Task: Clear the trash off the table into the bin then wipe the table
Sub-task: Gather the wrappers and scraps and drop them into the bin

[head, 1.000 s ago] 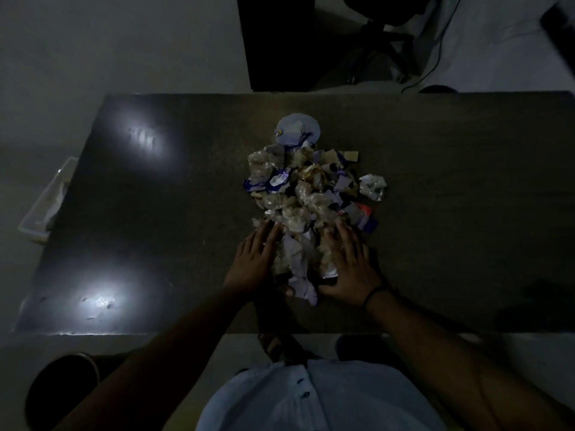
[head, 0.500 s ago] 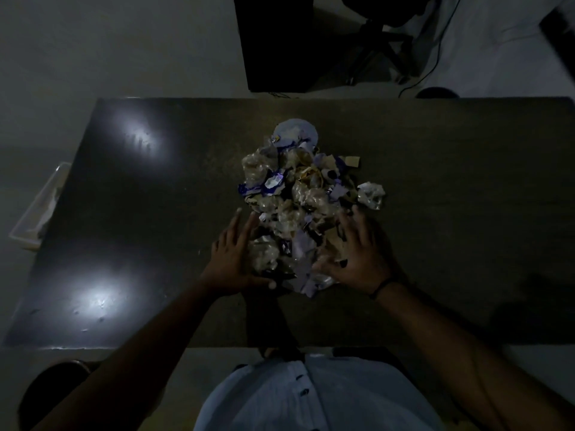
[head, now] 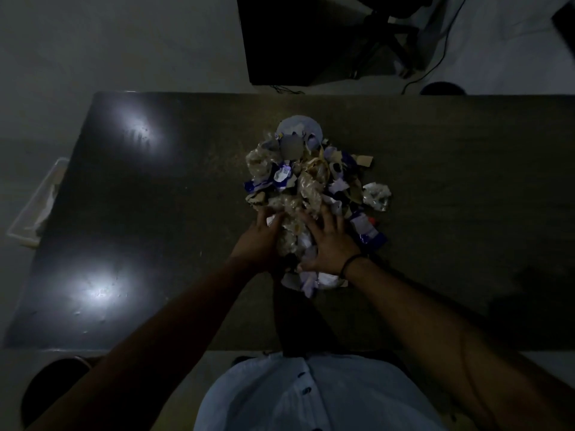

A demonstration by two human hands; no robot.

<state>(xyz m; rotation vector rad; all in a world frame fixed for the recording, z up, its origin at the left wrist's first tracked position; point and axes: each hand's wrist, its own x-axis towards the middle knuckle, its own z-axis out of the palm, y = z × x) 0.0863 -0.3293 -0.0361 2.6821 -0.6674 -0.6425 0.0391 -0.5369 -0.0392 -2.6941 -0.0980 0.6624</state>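
Dark table, hands cupping trash

the trash pile lies mid-bench; both hands press its near end, left hand left, right hand right. a bin stands below the bench's near-left corner.

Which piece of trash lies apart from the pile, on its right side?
The crumpled silvery wrapper: it sits alone right of the pile, beyond both hands.

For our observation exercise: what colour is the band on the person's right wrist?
Black; the wristband shows in the head view, beside the trash pile.
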